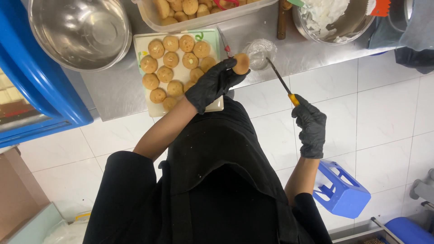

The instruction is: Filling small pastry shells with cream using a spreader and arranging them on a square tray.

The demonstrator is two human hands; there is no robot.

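I wore thin black disposable gloves on my left hand (212,83) and right hand (311,129), black sleeves pushed above the elbows, and a black apron.

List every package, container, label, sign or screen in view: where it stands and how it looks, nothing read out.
Clear rectangular plastic tub: counter's far edge, full of round brown buns.
White rectangular tray: below the tub, rows of buns, left gloved hand over it.
Crumpled clear plastic bag: counter, right of the tray.
No labels, signs or screens can be made out.
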